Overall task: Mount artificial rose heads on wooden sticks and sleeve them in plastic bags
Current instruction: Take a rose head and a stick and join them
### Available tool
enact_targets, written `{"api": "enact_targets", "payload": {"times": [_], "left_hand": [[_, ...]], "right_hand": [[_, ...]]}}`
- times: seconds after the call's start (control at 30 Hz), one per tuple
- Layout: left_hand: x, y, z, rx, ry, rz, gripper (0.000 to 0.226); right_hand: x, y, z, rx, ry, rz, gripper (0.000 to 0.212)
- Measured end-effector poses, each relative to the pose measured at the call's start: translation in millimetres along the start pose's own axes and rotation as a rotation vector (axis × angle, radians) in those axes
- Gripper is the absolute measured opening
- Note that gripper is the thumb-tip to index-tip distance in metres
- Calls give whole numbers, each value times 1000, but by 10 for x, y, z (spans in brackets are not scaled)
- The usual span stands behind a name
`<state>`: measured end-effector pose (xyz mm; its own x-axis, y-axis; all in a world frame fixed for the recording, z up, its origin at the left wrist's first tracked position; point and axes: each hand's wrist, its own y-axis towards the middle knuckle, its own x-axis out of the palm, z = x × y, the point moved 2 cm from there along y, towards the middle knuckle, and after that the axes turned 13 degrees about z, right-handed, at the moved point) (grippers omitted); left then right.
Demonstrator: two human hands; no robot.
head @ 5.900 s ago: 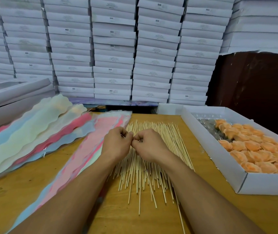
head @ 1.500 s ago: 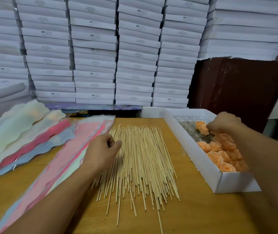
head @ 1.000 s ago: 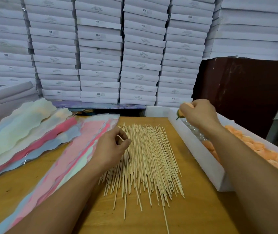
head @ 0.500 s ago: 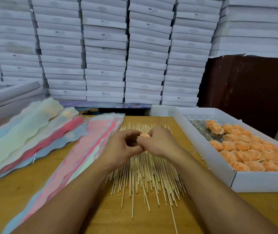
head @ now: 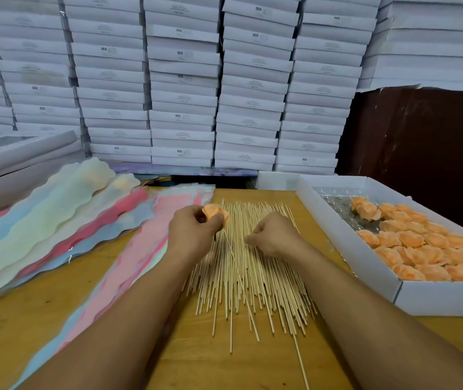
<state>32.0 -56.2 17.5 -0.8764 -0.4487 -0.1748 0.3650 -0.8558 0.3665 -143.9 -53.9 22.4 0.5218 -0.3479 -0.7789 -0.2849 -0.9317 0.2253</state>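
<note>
An orange rose head (head: 215, 214) is held in the curled fingers of the left hand (head: 193, 232), above the far left part of a pile of wooden sticks (head: 255, 266) spread on the wooden table (head: 196, 358). One thin stick (head: 238, 280) is seen running from under the rose head down toward the near edge, slanted across the pile; whether it is seated in the rose head cannot be told. The right hand (head: 274, 235) is held just to the right, over the pile, with its fingers clenched; whether anything is pinched in them cannot be told. To the right of the sticks, a white cardboard box (head: 345, 243) is set on the table, and many more orange roses (head: 427, 249) are packed in it, with a bare patch of clear plastic liner at its far end. To the left of the sticks, long plastic bags (head: 140, 254) in pink, blue and pale yellow are fanned out in overlapping stacks, with wavy edges on the farther ones. At the far side, flat white boxes (head: 182, 80) are stacked in tall columns, and a dark brown panel (head: 422, 142) is seen at the far right.
</note>
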Motion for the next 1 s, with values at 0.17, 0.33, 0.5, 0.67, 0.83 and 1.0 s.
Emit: {"api": "enact_targets", "payload": {"times": [0.17, 0.33, 0.5, 0.67, 0.83, 1.0], "left_hand": [[-54, 43, 11, -28, 6, 111, 15], [-69, 63, 15, -61, -22, 125, 13], [-62, 52, 24, -55, -31, 111, 13], [-69, 43, 40, -67, -44, 101, 13], [-61, 33, 42, -76, -61, 83, 15], [-50, 29, 26, -131, -126, 78, 8]], "right_hand": [[221, -2, -217, -51, -45, 0, 34], [356, 50, -324, -45, -113, 49, 36], [363, 91, -332, -1, -114, 27, 30], [294, 74, -300, 71, 11, -37, 23], [133, -19, -183, 203, 325, -232, 13], [-33, -174, -91, 278, 615, -337, 17]]}}
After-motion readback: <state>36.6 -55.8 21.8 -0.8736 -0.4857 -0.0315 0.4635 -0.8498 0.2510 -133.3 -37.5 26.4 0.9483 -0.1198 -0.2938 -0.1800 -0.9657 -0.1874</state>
